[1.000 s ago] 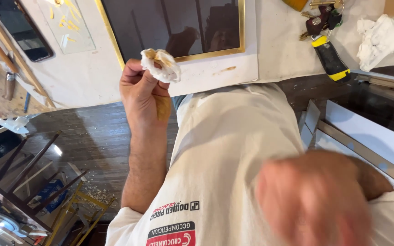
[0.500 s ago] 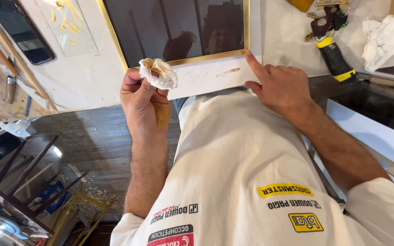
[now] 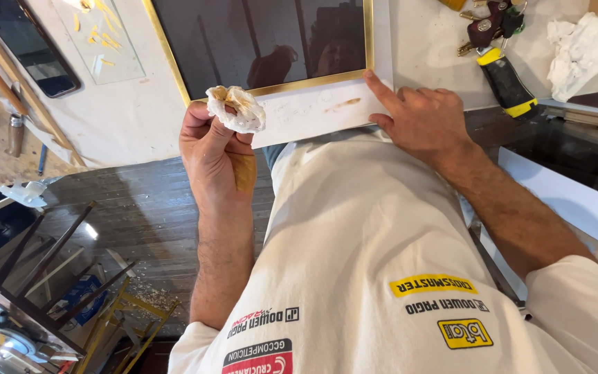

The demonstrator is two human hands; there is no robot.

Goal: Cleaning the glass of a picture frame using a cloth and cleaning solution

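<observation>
While your left hand (image 3: 209, 149) is bunched shut around that crumpled white cloth wad with ochre stains (image 3: 238, 107), you've got it held up just off the near edge of the tabletop (image 3: 126, 118), right in front of the gold-framed dark glass panel (image 3: 264, 41). The wad looks soft and near weightless, so it'll squash to whatever shape you press it into; pinching it from below with the stained face poking out on top, like you have it, seems the sensible grip.

Your right hand (image 3: 420, 121) lies mostly flat, holding nothing, index finger stretched out onto the white border strip (image 3: 313, 111) below the frame's bottom right corner. That strip looks stiff and matte, with a brownish smear on it.

I'd guess the panel is the fragile bit: glossy, reflective, rigid, probably heavy for its thickness, with a thin shiny gold edge that'd mark easily. Grab it by the frame sides, not the glass.

Off to the right there's a black-and-yellow handled tool (image 3: 506, 83) and a crumpled white rag (image 3: 583, 45).
</observation>
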